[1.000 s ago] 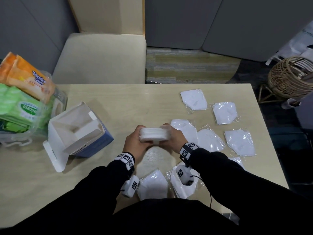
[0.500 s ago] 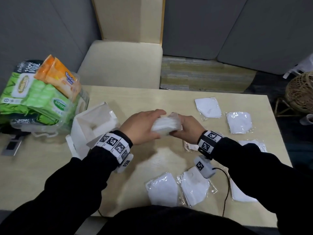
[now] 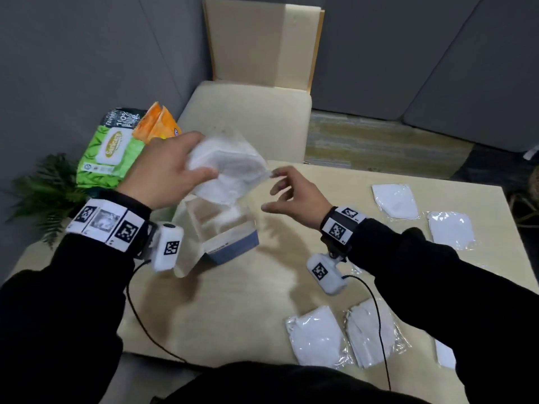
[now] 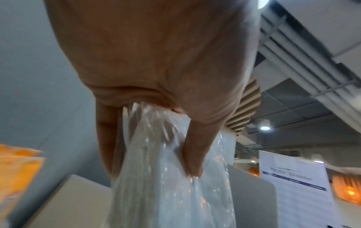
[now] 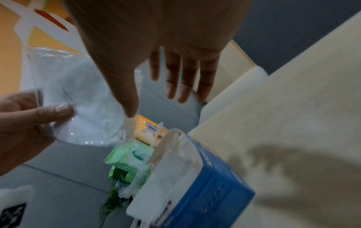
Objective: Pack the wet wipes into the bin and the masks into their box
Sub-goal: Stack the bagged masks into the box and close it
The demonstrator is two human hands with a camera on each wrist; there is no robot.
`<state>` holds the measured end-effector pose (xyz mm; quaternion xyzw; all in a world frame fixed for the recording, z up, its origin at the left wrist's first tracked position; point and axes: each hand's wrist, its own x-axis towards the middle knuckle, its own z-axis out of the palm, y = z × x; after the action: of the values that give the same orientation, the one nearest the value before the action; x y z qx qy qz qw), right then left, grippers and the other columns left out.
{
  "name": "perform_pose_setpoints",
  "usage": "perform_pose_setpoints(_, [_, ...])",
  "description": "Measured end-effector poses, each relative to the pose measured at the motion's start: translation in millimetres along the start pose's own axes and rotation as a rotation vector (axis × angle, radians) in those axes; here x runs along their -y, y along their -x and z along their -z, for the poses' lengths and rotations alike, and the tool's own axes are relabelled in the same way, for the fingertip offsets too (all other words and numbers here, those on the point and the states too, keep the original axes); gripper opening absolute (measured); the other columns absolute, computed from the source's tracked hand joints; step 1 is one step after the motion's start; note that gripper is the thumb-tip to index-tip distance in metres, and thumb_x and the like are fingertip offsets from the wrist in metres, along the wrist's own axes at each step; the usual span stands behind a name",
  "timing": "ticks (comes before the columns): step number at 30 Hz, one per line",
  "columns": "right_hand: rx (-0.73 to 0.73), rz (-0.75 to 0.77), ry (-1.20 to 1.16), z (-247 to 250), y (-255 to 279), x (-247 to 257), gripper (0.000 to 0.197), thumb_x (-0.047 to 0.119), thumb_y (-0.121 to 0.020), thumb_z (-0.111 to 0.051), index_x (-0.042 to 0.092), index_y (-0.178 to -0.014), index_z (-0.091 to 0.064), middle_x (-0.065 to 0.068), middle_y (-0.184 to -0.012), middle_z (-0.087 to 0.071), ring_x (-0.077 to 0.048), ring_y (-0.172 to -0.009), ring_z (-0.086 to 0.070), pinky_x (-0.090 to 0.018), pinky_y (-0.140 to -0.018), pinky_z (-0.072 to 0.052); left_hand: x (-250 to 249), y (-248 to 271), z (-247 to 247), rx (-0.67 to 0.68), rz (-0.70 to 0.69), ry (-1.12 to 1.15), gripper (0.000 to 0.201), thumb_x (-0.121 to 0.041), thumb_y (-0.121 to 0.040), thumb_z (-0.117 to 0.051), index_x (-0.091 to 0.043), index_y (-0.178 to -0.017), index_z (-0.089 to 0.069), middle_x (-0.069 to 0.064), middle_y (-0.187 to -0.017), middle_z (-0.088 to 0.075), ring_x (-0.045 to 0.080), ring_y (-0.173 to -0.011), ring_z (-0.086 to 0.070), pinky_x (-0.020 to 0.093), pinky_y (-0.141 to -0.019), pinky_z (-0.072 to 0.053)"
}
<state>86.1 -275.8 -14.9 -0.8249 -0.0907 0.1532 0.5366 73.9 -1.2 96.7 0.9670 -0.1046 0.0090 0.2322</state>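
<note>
My left hand (image 3: 172,173) grips a stack of white masks in clear wrappers (image 3: 230,170), held in the air just above the open blue-and-white mask box (image 3: 230,243). In the left wrist view the fingers (image 4: 193,154) pinch the crinkled plastic of the mask stack (image 4: 168,185). My right hand (image 3: 291,193) hovers just right of the stack with fingers spread and holds nothing. The right wrist view shows the right hand (image 5: 156,86), the mask stack (image 5: 82,104) and the box (image 5: 195,185) below. Green and orange wet wipe packs (image 3: 116,144) lie at the far left.
Wrapped masks lie loose on the table: two at the far right (image 3: 449,228) and two near the front edge (image 3: 318,336). A beige chair (image 3: 248,118) stands behind the table. A green plant (image 3: 49,188) sits at the left edge.
The left hand has carried the mask stack left and up over the box. The right hand has let go of the stack and opened. The head view swung left.
</note>
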Motion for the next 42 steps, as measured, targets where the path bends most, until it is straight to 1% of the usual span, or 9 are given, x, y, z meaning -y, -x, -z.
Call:
perform_pose_setpoints(5, [0.197, 0.041, 0.282, -59, -4, -15, 0.043, 0.025, -0.078, -0.085, 0.028, -0.118, -0.07, -0.001, -0.104, -0.061, -0.014, -0.076, -0.055, -0.029, -0.078, -0.047, 54, 10, -22, 0.052, 0.128, 0.04, 0.057, -0.05, -0.083, -0.077, -0.015, -0.125, -0.063, 0.011, -0.112, -0.074, 0.034, -0.103, -0.067, 0.044, -0.087, -0.054])
perform_pose_setpoints(9, [0.168, 0.08, 0.417, -72, -8, -21, 0.018, 0.014, -0.084, -0.075, 0.021, -0.1, -0.08, -0.002, -0.106, -0.069, -0.013, -0.082, -0.056, -0.034, -0.084, -0.049, 77, 20, -62, 0.138, 0.157, 0.009, 0.064, -0.057, -0.082, -0.07, -0.02, -0.133, -0.059, 0.009, -0.115, -0.074, 0.035, -0.106, -0.067, 0.046, -0.09, -0.055])
perform_pose_setpoints(16, [0.102, 0.044, 0.327, -60, 2, -36, 0.019, 0.008, -0.085, -0.075, 0.023, -0.091, -0.084, 0.002, -0.088, -0.077, -0.013, -0.08, -0.068, -0.028, -0.079, -0.054, 88, 10, -87, 0.234, 0.18, -0.219, 0.054, -0.042, -0.089, -0.073, -0.021, -0.136, -0.057, 0.015, -0.11, -0.073, 0.037, -0.102, -0.067, 0.044, -0.083, -0.056])
perform_pose_setpoints(22, [0.074, 0.08, 0.226, -61, 8, -46, 0.018, 0.004, -0.085, -0.076, 0.019, -0.092, -0.084, 0.009, -0.084, -0.073, 0.003, -0.072, -0.062, -0.011, -0.074, -0.046, 49, -8, -111, 0.361, 0.154, -0.539, 0.036, -0.031, -0.093, -0.06, -0.016, -0.125, -0.057, 0.014, -0.103, -0.069, 0.036, -0.093, -0.068, 0.035, -0.066, -0.047])
perform_pose_setpoints(27, [0.081, 0.067, 0.212, -52, 16, -50, 0.018, 0.004, -0.084, -0.077, 0.017, -0.093, -0.084, 0.001, -0.086, -0.077, -0.004, -0.073, -0.063, -0.014, -0.073, -0.047, 33, -3, -154, 0.414, 0.267, -0.579, 0.033, -0.014, -0.093, -0.055, -0.012, -0.126, -0.055, 0.011, -0.118, -0.069, 0.034, -0.107, -0.068, 0.039, -0.08, -0.051])
perform_pose_setpoints(30, [0.089, 0.061, 0.205, -46, 22, -56, 0.017, 0.007, -0.085, -0.077, 0.02, -0.093, -0.084, 0.001, -0.088, -0.078, -0.008, -0.078, -0.068, -0.015, -0.074, -0.049, 41, 2, -163, 0.386, 0.317, -0.582, 0.037, -0.013, -0.092, -0.058, -0.013, -0.129, -0.055, 0.007, -0.119, -0.069, 0.031, -0.109, -0.07, 0.038, -0.086, -0.052])
perform_pose_setpoints(34, [0.133, 0.042, 0.187, -46, 27, -58, 0.015, 0.009, -0.087, -0.078, 0.021, -0.095, -0.084, 0.004, -0.091, -0.077, 0.005, -0.075, -0.064, -0.01, -0.071, -0.045, 51, 5, -167, 0.31, 0.268, -0.586, 0.051, -0.021, -0.087, -0.066, -0.015, -0.136, -0.052, 0.007, -0.123, -0.069, 0.029, -0.111, -0.068, 0.037, -0.092, -0.052])
perform_pose_setpoints(37, [0.144, 0.029, 0.184, -47, 27, -57, 0.014, 0.011, -0.087, -0.078, 0.021, -0.096, -0.084, 0.006, -0.089, -0.075, 0.007, -0.073, -0.062, -0.01, -0.07, -0.044, 52, 7, -167, 0.209, 0.199, -0.572, 0.066, -0.051, -0.081, -0.075, -0.02, -0.136, -0.055, 0.004, -0.127, -0.066, 0.028, -0.118, -0.061, 0.041, -0.099, -0.045])
perform_pose_setpoints(42, [0.149, 0.013, 0.174, -44, 26, -52, 0.011, 0.015, -0.087, -0.078, 0.021, -0.094, -0.084, 0.003, -0.087, -0.077, -0.008, -0.076, -0.067, -0.024, -0.072, -0.053, 49, 12, -157, 0.02, 0.13, -0.604, 0.056, -0.052, -0.069, -0.083, -0.023, -0.116, -0.069, 0.003, -0.114, -0.055, 0.027, -0.107, -0.05, 0.042, -0.087, -0.039])
